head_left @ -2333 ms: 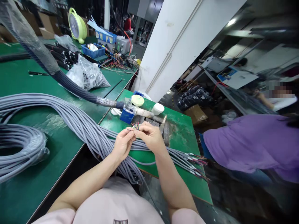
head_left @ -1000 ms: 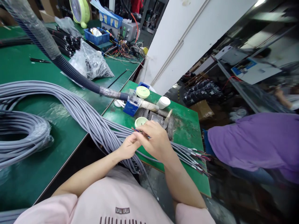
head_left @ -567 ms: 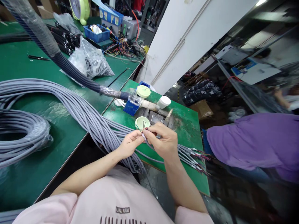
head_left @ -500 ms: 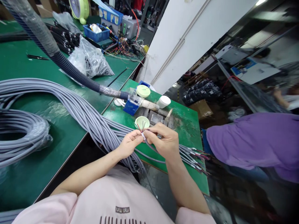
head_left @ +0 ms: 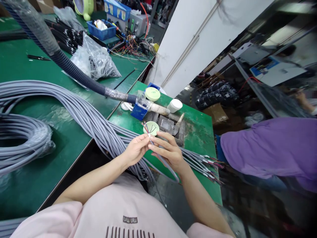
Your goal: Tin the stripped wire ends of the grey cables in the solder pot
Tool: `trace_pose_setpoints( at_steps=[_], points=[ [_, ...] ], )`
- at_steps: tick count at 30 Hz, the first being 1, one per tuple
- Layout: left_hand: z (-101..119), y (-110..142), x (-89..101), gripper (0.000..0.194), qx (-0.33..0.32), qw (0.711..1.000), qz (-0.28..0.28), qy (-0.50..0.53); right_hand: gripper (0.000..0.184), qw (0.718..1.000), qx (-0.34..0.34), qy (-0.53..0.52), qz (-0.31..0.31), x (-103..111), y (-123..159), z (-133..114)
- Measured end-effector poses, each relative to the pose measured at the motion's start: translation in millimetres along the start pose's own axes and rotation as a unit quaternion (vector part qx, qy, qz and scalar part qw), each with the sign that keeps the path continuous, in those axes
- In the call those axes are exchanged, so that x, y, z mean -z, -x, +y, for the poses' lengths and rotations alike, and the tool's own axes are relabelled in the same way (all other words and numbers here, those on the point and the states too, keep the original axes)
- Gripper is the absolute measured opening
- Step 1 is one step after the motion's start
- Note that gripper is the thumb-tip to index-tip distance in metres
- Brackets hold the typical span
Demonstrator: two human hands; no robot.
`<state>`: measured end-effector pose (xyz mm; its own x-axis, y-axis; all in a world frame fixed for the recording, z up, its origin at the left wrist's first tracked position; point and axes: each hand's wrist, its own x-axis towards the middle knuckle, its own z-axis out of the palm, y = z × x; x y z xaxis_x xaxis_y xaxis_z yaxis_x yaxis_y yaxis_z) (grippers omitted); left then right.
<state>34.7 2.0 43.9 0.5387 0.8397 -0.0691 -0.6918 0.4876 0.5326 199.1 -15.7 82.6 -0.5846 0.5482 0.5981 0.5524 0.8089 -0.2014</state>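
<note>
My left hand pinches the end of one grey cable just below its stripped tip, where thin coloured wires fan upward. My right hand sits right beside it, fingers loosely curled along the same cable, which loops down past my wrist. Both hands hover over a thick bundle of grey cables crossing the green bench. A small pale green dish lies just beyond the wire tips.
A black corrugated hose ends at a blue holder by a metal plate. Two round lids and a white cup stand behind. Stripped cable ends hang off the bench edge. A person in purple is at right.
The coloured wires now stand fanned out above my left fingers. My right hand has loosened and slid down the cable, away from the tip it was pinching.
</note>
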Motion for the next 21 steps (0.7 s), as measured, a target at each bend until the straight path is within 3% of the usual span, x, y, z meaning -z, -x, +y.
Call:
trace_pose_setpoints(
  at_steps=[4,6,7,9,11,14,17,21],
  points=[
    [4,6,2.4,0.039,-0.037,0.989,0.007,-0.142,0.028,0.992,-0.059,-0.033,0.104,0,-2,5],
    [9,11,7.9,0.035,-0.108,0.951,0.013,-0.288,0.025,0.983,-0.121,-0.024,0.140,6,-5,11],
    [11,13,12.0,0.030,-0.160,0.915,0.021,-0.371,0.023,0.978,-0.144,-0.015,0.147,10,-6,15],
    [15,16,22.0,0.020,-0.265,0.810,0.033,-0.521,0.019,0.976,-0.169,0.001,0.140,15,-8,24],
    [15,16,33.2,0.014,-0.329,0.717,0.038,-0.613,0.017,0.977,-0.181,0.006,0.114,16,-8,34],
    [11,13,46.7,0.014,-0.359,0.638,0.027,-0.681,0.017,0.977,-0.200,0.006,0.072,13,-9,45],
    [6,11,52.2,0.014,-0.361,0.608,0.011,-0.707,0.018,0.977,-0.208,0.000,0.037,8,-13,51],
    [6,11,52.0,0.014,-0.360,0.603,0.009,-0.712,0.021,0.977,-0.215,-0.001,-0.005,1,-21,59]
  ],
)
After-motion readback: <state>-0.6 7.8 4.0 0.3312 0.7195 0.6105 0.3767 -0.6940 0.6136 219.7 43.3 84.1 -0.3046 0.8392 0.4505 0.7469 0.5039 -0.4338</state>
